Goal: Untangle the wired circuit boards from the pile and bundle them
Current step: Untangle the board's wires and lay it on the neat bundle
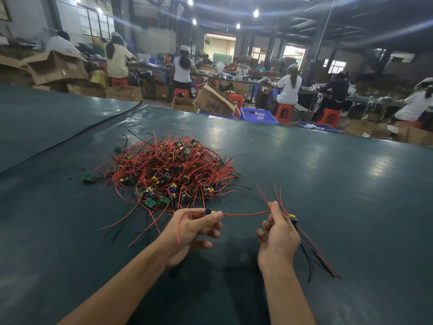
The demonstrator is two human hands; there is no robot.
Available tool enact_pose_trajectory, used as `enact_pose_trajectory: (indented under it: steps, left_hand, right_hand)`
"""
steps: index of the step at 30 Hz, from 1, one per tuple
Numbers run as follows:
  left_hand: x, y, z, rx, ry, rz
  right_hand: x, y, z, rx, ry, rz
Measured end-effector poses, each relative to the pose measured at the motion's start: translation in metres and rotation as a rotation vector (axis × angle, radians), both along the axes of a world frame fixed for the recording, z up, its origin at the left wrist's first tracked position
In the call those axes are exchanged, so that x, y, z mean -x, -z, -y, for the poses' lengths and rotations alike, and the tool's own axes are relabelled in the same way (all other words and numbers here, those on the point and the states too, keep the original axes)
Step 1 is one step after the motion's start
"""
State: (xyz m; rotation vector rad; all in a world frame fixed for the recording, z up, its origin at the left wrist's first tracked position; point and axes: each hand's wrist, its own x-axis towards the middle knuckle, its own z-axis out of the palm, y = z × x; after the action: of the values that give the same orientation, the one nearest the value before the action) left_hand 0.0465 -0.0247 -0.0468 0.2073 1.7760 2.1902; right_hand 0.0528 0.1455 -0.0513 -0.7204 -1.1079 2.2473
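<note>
A tangled pile (167,171) of small green circuit boards with red and black wires lies on the dark green table (328,184). My left hand (194,228) pinches one small board (208,211) just in front of the pile, and a red wire loops over its palm. That board's red wire (246,214) stretches right to my right hand (278,233), which grips it together with a small bundle of boards (292,218). The bundle's red and black leads (314,256) hang down to the right of my wrist.
A black cable (77,134) runs across the table at the far left. Beyond the table's far edge stand cardboard boxes (213,100), blue crates (259,115) and red stools (284,111), with several people seated at other benches.
</note>
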Motion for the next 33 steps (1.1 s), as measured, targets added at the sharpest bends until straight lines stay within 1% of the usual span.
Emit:
enact_pose_trajectory:
  steps: [6,10,16,19,23,25,27,31,33]
  left_hand:
    - [0.003,0.000,-0.001,-0.058,-0.094,0.023]
    - [0.002,-0.001,-0.001,-0.060,-0.143,0.030]
    - [0.005,0.001,0.000,-0.078,-0.176,0.037]
    - [0.006,0.002,-0.002,-0.115,-0.236,0.037]
    - [0.009,0.002,-0.001,-0.227,-0.299,0.068]
    - [0.009,0.002,0.001,-0.242,-0.265,0.074]
    - [0.009,0.002,0.004,-0.227,-0.171,0.099]
    - [0.003,-0.002,0.002,-0.115,0.127,0.209]
    - [0.001,-0.001,0.001,-0.064,0.226,0.231]
  right_hand:
    - [-0.002,0.001,0.001,-0.036,0.064,0.004]
    - [-0.006,0.002,0.004,-0.111,0.072,-0.011]
    - [-0.008,0.001,0.005,-0.061,0.062,-0.026]
    - [-0.009,0.001,0.004,-0.077,-0.011,-0.034]
    - [-0.011,-0.001,0.006,-0.055,-0.232,-0.073]
    - [-0.012,0.000,0.008,-0.007,-0.337,-0.091]
    - [-0.012,0.002,0.011,-0.018,-0.402,-0.065]
    - [-0.009,0.003,0.028,-0.208,-0.557,0.055]
    - [-0.013,0.003,0.037,-0.270,-0.693,0.030]
